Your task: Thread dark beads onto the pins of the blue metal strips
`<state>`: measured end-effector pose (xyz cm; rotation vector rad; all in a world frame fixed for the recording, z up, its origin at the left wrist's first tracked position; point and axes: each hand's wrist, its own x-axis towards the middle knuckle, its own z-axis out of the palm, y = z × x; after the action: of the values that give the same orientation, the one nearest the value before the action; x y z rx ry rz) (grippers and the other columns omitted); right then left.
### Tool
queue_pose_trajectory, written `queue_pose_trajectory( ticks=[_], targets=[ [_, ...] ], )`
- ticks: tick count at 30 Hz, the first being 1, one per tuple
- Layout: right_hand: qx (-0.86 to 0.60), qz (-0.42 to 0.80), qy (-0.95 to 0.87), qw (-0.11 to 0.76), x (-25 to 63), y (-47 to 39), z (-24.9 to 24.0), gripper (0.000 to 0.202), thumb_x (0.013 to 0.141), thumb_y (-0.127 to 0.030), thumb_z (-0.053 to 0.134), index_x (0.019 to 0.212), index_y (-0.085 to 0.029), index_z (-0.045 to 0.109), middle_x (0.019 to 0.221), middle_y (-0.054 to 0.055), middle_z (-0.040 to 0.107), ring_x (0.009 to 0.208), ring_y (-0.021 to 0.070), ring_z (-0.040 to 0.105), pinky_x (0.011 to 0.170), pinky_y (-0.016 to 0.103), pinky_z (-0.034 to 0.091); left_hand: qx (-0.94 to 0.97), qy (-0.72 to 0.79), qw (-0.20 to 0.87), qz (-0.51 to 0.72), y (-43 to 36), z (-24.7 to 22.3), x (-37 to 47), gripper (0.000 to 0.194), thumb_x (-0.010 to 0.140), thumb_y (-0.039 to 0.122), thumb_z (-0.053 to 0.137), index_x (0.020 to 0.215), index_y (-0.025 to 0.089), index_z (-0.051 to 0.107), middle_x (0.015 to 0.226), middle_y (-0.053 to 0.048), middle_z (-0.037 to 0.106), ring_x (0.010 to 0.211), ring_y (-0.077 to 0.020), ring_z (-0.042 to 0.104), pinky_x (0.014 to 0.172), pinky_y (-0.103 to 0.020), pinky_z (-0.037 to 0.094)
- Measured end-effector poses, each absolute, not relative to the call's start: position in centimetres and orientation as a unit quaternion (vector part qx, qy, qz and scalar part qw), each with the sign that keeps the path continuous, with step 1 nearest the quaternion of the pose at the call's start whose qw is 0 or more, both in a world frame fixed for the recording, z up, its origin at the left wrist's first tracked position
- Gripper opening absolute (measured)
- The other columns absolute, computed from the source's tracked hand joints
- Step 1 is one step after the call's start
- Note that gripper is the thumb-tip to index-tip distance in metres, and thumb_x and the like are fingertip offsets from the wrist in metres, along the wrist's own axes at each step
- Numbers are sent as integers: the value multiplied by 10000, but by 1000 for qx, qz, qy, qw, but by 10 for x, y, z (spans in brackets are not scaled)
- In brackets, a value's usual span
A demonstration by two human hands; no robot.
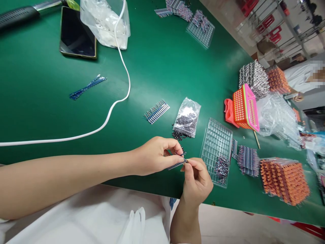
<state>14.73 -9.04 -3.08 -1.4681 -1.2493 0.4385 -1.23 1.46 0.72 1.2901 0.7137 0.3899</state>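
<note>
My left hand (157,156) pinches a small part with thin wire leads (185,159) between thumb and forefinger. My right hand (197,181) meets it fingertip to fingertip, thumb and forefinger closed on a tiny dark bead (187,162) at the end of that part. Partly hidden under my hands lies a strip of small leaded parts (175,166). Just beyond, small black beads (179,135) spill from a clear plastic bag (188,117). Right of my hands, a clear compartment tray (215,139) carries a heap of leaded parts (221,168) in its near corner.
Another strip (156,112) lies on the green table (152,71). A white cable (109,117) crosses the left side, near blue strips (87,87) and a phone (78,34). Rightward stand an orange-pink basket (243,108), bundled parts (248,161) and an orange stack (284,179). Another person's hand (298,97) shows far right.
</note>
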Motion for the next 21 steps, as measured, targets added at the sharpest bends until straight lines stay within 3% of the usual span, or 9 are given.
queue_pose_trajectory(
  ticks=[15, 21],
  targets=[
    [-616, 225, -516, 551, 150, -90, -30, 61, 881, -162, 650, 894, -205, 691, 744, 0, 606, 634, 132, 575, 535, 258, 461, 598, 327, 712, 171, 15, 7, -13, 183, 851, 346, 641, 832, 166, 668, 762, -17, 710, 685, -157, 642, 598, -243, 468],
    [-620, 323, -492, 518, 158, -92, -28, 67, 880, -248, 658, 851, -189, 671, 753, 3, 587, 594, 117, 563, 487, 241, 470, 600, 331, 710, 160, 17, 8, -14, 171, 824, 337, 657, 820, 166, 671, 743, -12, 698, 668, -148, 609, 601, -235, 465]
  ],
)
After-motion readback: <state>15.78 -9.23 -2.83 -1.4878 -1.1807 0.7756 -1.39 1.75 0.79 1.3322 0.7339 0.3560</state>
